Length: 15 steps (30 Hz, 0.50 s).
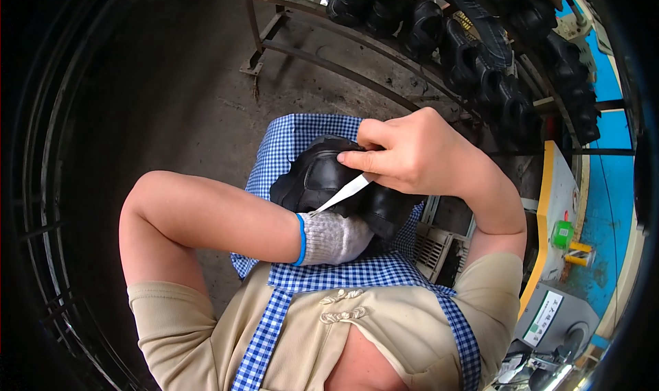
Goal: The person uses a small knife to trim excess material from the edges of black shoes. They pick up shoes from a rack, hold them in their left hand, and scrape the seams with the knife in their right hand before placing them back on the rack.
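A black leather shoe (319, 171) rests over my lap on a blue-and-white checked apron (283, 138). My left hand (335, 239), in a white knit glove with a blue cuff, supports the shoe from below; its fingers are mostly hidden under the shoe. Above the shoe, my right hand (405, 151) is bare and closed around a slim white tapered tool (349, 191), whose exact kind I cannot make out. The tool's thin tip points down and left, near the glove's cuff. My right thumb lies along the top of the shoe.
A metal rack (329, 65) at the far right carries several black shoes (423, 27). Along the right side runs a blue-topped bench (599, 206) with a yellow edge, bearing a green container (562, 234) and a yellow-and-white roll (580, 254). A grey machine (559, 315) stands nearby.
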{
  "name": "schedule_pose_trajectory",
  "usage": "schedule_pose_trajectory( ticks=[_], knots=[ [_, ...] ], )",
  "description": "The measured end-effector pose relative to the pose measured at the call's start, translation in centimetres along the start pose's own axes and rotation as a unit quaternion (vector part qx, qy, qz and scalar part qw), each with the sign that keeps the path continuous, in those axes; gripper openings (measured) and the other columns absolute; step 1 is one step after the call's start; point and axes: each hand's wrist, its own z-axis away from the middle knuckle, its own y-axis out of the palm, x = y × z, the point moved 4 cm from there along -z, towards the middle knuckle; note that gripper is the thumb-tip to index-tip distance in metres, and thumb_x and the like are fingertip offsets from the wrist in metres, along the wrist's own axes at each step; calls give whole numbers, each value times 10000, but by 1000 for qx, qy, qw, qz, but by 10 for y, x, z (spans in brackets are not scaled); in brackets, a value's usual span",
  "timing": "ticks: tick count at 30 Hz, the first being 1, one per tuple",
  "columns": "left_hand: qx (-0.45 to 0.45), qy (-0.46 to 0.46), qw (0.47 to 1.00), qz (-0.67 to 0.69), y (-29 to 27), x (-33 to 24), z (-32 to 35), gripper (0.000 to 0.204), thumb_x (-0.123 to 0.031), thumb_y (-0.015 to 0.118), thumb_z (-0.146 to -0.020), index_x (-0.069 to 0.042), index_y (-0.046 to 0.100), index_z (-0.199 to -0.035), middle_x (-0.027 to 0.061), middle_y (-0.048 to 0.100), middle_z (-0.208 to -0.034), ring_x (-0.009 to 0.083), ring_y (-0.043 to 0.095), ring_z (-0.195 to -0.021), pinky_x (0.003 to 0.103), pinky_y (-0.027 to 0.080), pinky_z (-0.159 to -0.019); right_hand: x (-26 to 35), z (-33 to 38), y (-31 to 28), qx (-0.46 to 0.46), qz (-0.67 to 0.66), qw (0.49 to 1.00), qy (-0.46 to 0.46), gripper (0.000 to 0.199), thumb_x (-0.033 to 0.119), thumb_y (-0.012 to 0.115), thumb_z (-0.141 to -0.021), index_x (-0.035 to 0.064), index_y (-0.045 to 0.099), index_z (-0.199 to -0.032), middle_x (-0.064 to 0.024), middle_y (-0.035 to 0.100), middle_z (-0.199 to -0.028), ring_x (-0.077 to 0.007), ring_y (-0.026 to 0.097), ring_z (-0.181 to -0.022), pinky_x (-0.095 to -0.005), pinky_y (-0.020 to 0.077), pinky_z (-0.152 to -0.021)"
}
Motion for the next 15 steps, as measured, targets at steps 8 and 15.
schedule_pose_trajectory(
  ticks=[8,15],
  knots=[
    [8,-2,1000,-1,-1,2,-3,347,-169,436,-976,-5,618,-1223,131,654,-1189,206,643,-1088,309,502,-983,-1,-5,18,-84,-35,995,34,96,76,681,-793,64,611,-859,-33,525,-899,-180,644,-743,-288,532,-543],
    [16,-5,1000,-9,-4,2,-13,363,-167,424,-978,-2,595,-1252,132,637,-1219,195,628,-1115,297,493,-996,-10,-6,25,-44,-358,924,125,105,108,657,-905,21,599,-920,-102,510,-1119,-221,616,-886,-329,516,-764]
  ],
)
